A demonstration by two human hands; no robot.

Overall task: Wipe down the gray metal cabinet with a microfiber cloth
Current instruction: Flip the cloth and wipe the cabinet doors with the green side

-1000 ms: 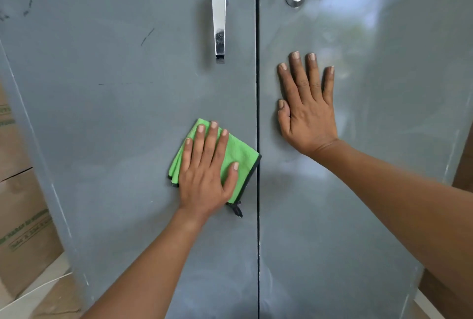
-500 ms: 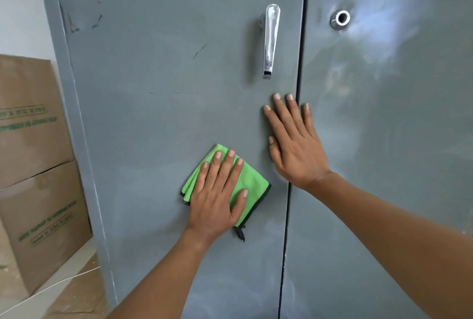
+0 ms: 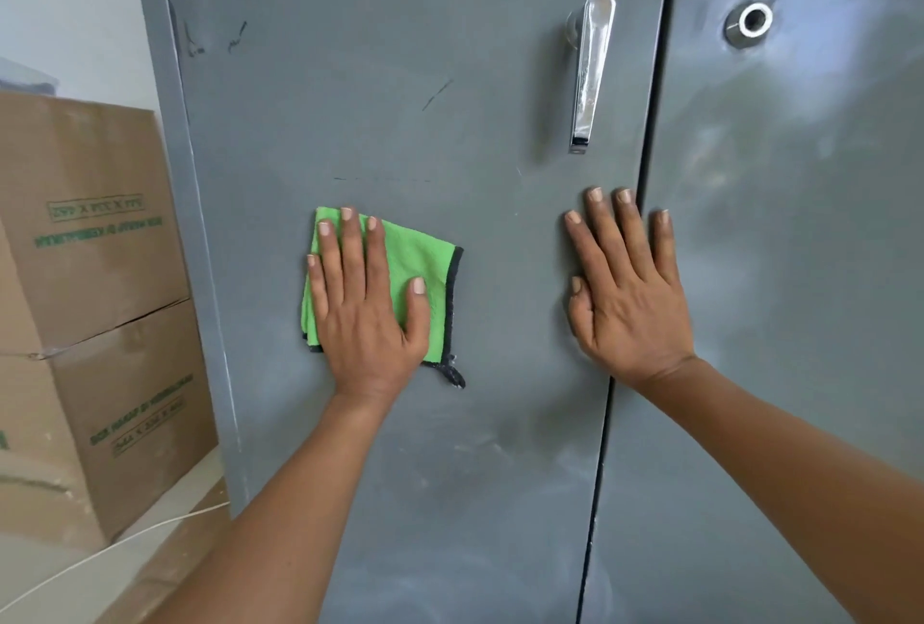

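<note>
Cabinet (image 3: 400, 73), gray metal, two doors, fills most of view. Left hand (image 3: 367, 308) flat on green microfiber cloth (image 3: 420, 263), fingers straight and spread, pressing cloth against left door; grip wide, not curled round anything. Cloth folded, dark trim along right and bottom edges, frayed dark tag hanging off lower right corner. Sits mid-height on left door, closer to door's left edge than to centre seam, below and left of chrome lever handle (image 3: 590, 73). Right hand (image 3: 630, 303) flat on bare metal, fingers straight and slightly fanned, grip wide, holding nothing. Palm over left door's right edge, little finger across dark seam (image 3: 650, 148) onto right door. Well apart from cloth, just below handle tip. Handle hangs vertical near right edge of left door. Round chrome lock ring (image 3: 750, 23) near upper left corner of right door. Dark scuffs and short scratch marks on upper left door; faint dashed line just above cloth. Dusty streaks on lower left door near seam. Glare on right door. Two brown cardboard boxes (image 3: 85, 303) stacked left of cabinet, green print, text unreadable. Thin white cable (image 3: 100, 553) on floor by boxes. Pale wall (image 3: 65, 8) behind boxes.
</note>
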